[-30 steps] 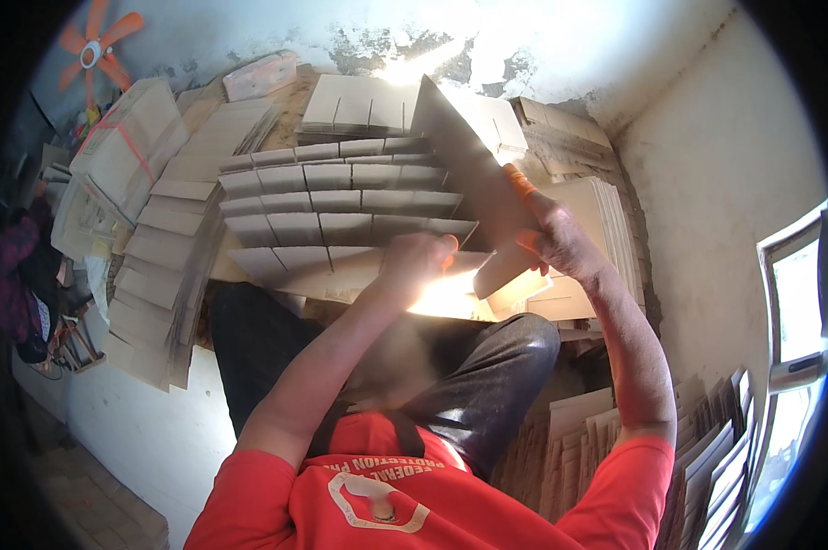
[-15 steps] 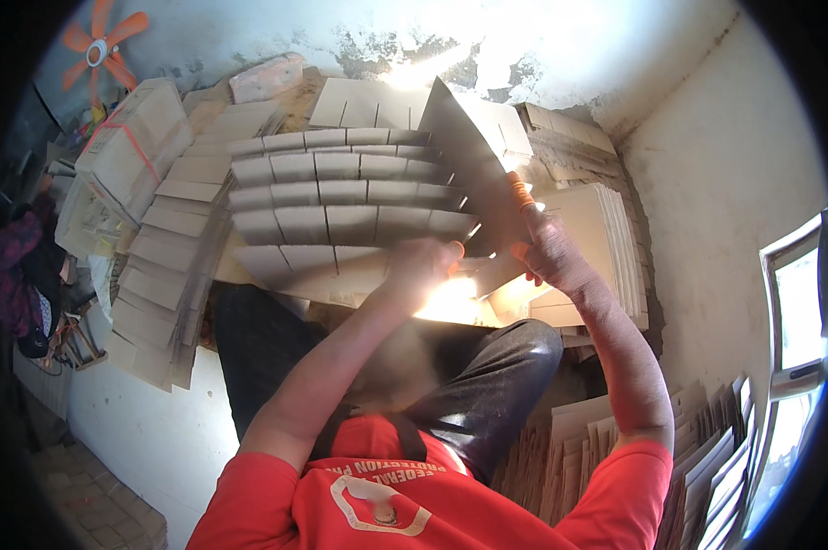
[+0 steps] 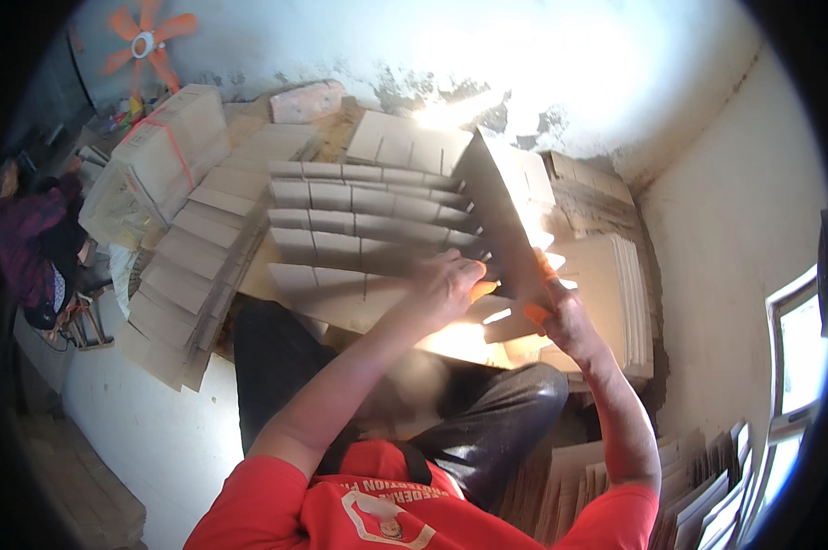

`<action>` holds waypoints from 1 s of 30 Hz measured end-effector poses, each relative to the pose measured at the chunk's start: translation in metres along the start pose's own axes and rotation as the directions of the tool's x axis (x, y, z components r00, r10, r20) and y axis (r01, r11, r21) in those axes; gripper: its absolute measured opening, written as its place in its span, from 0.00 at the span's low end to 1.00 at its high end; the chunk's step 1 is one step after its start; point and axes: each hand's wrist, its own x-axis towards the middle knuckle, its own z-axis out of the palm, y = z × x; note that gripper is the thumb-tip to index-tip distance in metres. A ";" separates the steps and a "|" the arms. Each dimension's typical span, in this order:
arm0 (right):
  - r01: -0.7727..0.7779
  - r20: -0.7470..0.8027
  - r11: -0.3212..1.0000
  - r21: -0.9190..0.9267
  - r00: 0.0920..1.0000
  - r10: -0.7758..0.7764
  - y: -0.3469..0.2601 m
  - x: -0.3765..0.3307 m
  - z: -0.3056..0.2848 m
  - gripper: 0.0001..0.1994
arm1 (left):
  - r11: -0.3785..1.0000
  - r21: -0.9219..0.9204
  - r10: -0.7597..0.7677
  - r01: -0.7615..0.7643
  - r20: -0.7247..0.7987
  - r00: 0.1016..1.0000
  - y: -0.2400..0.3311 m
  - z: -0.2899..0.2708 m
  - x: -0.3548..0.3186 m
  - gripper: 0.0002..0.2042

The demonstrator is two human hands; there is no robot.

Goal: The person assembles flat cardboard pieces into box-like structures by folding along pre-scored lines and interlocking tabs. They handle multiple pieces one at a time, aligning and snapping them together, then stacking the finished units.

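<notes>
Lower along the cardboard sheet (image 3: 501, 215) than half a second ago, the right hand (image 3: 568, 316) is now nearer the person's body, and the left hand (image 3: 449, 282) has opened out a little, its thumb now showing. The whole view has swung too, so the orange fan (image 3: 142, 44) appears further right.

The sheet stands on edge at the right-hand ends of several rows of slotted strips (image 3: 336, 247), above and beyond the person's knees. Its long axis slants from a sharp far corner, away and to the left, down toward the right hand; the strips run crosswise from it to the left. It looks flat, stiff and plain, its left face a shaded grey-brown (hard light glares just beyond its right edge), with small bright gaps along the side facing the strips.

The right hand is closed on the sheet's near right edge, with orange coverings (image 3: 548, 263) on its fingers. The left hand is partly curled beside the sheet, over the strips' ends, thumb and forefinger slightly apart; I cannot tell whether it grips anything. Further right leans a stack of pale cardboard (image 3: 602, 275).
</notes>
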 end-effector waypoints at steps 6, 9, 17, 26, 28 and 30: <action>0.141 -0.334 0.915 -0.378 0.901 -0.276 0.001 0.047 -0.013 0.28 | 0.976 0.219 -0.053 0.012 0.180 0.982 -0.021 -0.003 -0.004 0.09; 0.132 -0.240 0.886 -0.444 0.935 -0.260 0.014 0.064 -0.021 0.40 | 0.996 0.061 -0.075 0.058 0.323 0.943 -0.013 -0.005 0.014 0.09; 0.319 -0.236 0.899 -0.301 0.888 -0.394 -0.005 0.088 0.015 0.23 | 0.995 0.096 -0.063 0.038 0.269 0.961 -0.022 -0.006 -0.003 0.01; 0.198 -0.138 0.974 0.110 0.973 -0.182 -0.012 0.089 0.006 0.17 | 0.999 0.036 0.025 -0.031 0.170 0.985 -0.038 0.020 -0.009 0.07; 0.281 -0.195 0.959 -0.032 0.939 -0.282 0.003 0.075 0.005 0.19 | 0.995 -0.041 0.100 -0.095 0.119 0.988 -0.022 0.020 -0.002 0.12; 0.190 -0.271 0.980 -0.057 0.942 -0.198 0.031 0.070 0.024 0.21 | 0.999 -0.013 -0.043 0.047 0.216 0.975 -0.015 0.015 0.003 0.16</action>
